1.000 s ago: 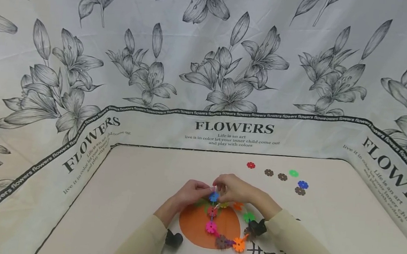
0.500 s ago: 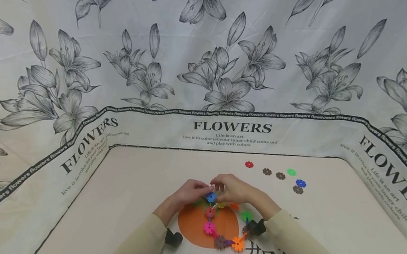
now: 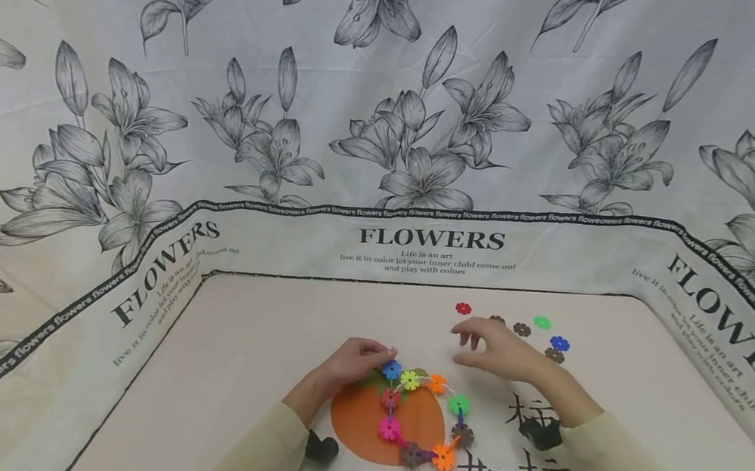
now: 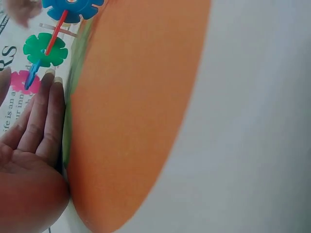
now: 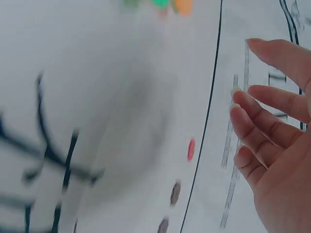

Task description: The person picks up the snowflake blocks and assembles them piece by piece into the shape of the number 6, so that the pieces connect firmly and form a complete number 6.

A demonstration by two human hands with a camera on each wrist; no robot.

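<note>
A looped chain of colourful plastic snowflake discs (image 3: 442,458) hangs over the printed orange fruit in the head view. At its upper left end, my left hand (image 3: 346,361) pinches the chain just behind a blue disc (image 3: 392,370). In the left wrist view, a pink disc (image 4: 19,81) shows between thumb and fingers, with a green disc (image 4: 46,50) and another blue disc beyond it. My right hand (image 3: 506,348) is off the chain, holding nothing, its fingers loosely bent. The right wrist view shows that hand (image 5: 277,126) with thumb and fingers apart.
Loose discs lie at the back right: a red disc (image 3: 463,308), a green disc (image 3: 542,323), a blue disc (image 3: 560,344) and several brown discs (image 3: 521,330). A flower-printed cloth wall (image 3: 430,256) borders the table. Black wrist cameras (image 3: 323,447) sit on both sleeves.
My right hand has let go of the chain's top and moved right and back toward the loose discs. My left hand stays at the chain's end.
</note>
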